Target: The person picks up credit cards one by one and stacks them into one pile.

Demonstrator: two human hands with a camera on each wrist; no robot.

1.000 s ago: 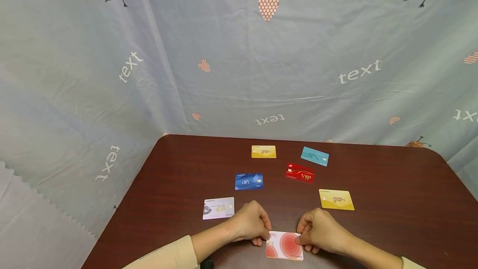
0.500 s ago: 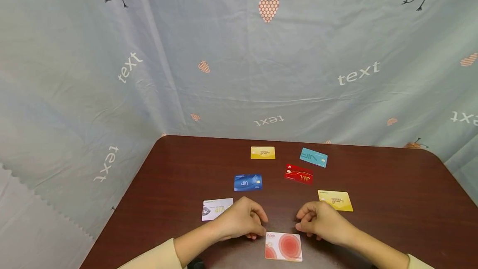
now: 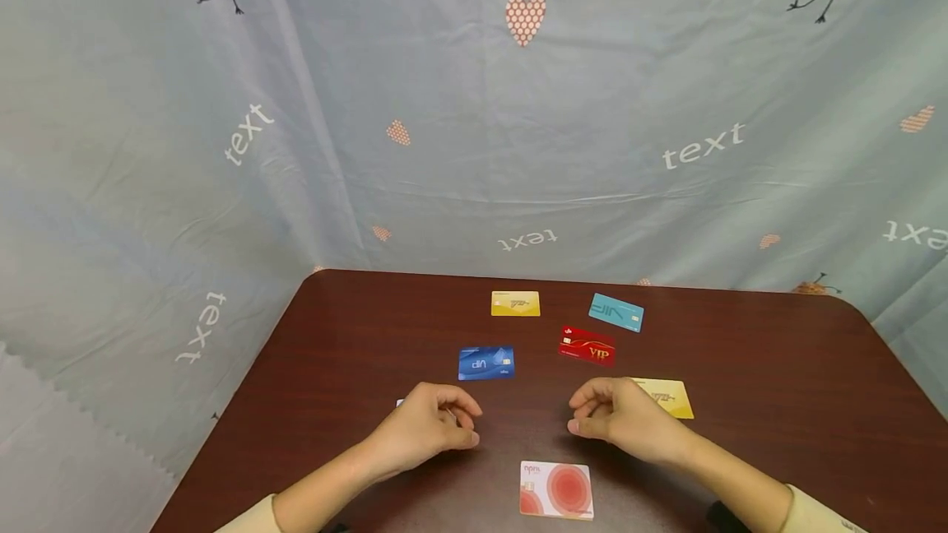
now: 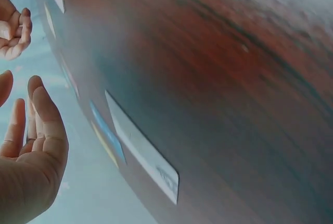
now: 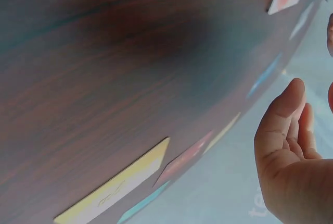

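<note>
My left hand [image 3: 425, 430] hovers over the table with loosely curled fingers and holds nothing. Beneath it lies a white VIP card [image 4: 143, 148], mostly hidden by the hand in the head view. My right hand [image 3: 625, 418] is likewise raised, its fingers relaxed and holding nothing, and it covers the left edge of a yellow card [image 3: 670, 398]. A white and red card [image 3: 557, 490] printed "april" lies flat near the front of the table, between and below the two hands. In both wrist views, thumb and fingertips stand apart.
Farther back on the dark wood table [image 3: 355, 311] lie a blue VIP card [image 3: 485, 363], a red VIP card [image 3: 587, 345], a second yellow card [image 3: 515, 303] and a teal card [image 3: 617, 312]. A patterned light-blue curtain [image 3: 459, 105] hangs behind and to the left.
Both hands have let go of the white and red card and lifted away from it. The left hand has moved left over the white card; the right hand has risen slightly.
</note>
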